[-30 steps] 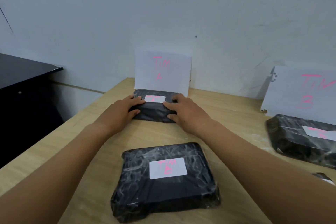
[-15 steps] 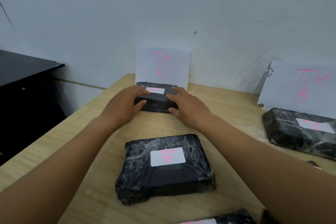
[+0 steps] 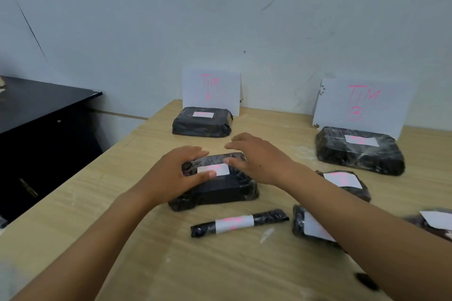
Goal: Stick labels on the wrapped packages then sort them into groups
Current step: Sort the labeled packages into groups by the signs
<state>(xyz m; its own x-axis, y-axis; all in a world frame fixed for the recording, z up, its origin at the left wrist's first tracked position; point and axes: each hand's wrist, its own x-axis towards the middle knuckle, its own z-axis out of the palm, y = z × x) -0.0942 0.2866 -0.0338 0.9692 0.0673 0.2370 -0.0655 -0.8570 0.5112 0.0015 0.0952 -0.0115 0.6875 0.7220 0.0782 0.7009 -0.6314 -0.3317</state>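
sorting step. right hand open above the package; left hand curved over its left end, grip unclear. next: grasp, read label, carry to matching sign ahead.

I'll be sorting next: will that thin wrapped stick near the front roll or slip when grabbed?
The thin wrapped stick looks round, lying on the table, so a sideways push would probably roll it. Its glossy film may feel slippery. Being slim, it is likely light.
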